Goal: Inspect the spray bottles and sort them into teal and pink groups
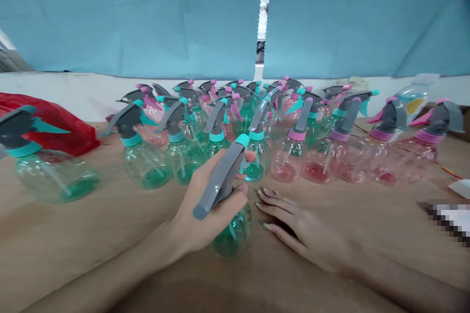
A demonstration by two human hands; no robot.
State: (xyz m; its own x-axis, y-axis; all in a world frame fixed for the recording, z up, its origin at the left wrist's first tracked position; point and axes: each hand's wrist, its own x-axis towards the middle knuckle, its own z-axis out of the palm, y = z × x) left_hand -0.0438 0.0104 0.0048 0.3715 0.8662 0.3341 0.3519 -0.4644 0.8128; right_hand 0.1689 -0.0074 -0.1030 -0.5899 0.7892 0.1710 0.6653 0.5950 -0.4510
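My left hand [205,200] is wrapped round the neck of a green spray bottle [232,237] with a grey sprayer head and a turquoise nozzle. This bottle stands nearly upright close to me; its collar and trigger are hidden by my fingers. To its right, my right hand [293,222] rests palm down on the table [110,249], fingers stretched out and holding nothing. Just beyond my hands, another green spray bottle [257,156] with a turquoise collar stands in the front row, beside a pink spray bottle [285,164].
Several more green and pink spray bottles crowd the back of the table. One green bottle [55,176] stands apart at the left, before a red plastic bag [69,129]. A pixelated flat object [453,220] lies at the right edge. Behind hangs a blue sheet [147,19].
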